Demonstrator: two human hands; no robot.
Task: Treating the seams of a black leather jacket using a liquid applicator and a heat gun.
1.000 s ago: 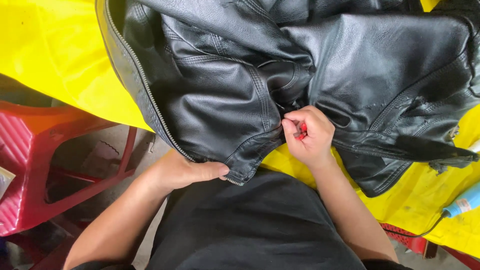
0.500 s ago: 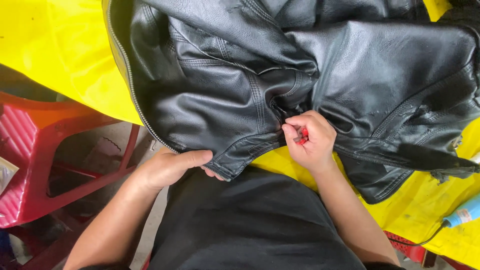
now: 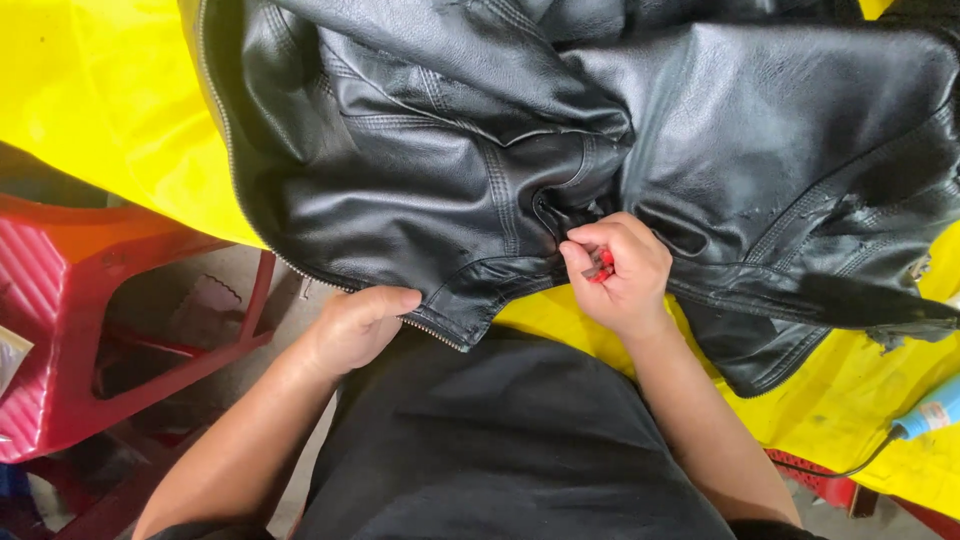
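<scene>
Spreading over a yellow table cover (image 3: pixel 90 110), a black leather jacket (image 3: pixel 560 160) is laid out, its near hem hanging just off the edge toward the body. That hem, by the zipper (image 3: pixel 330 285), is pinched in the left hand (image 3: pixel 355 325), probably so the leather is kept taut. A small red tool (image 3: pixel 603 266) is gripped in the closed right hand (image 3: pixel 620 275), right up against a crumpled seam fold. Jacket looks glossy, creased, a bit scuffed, with visible stitching. A red plastic stool (image 3: pixel 110 310) is seen at left, a blue tube thing (image 3: pixel 935 412) far right.
</scene>
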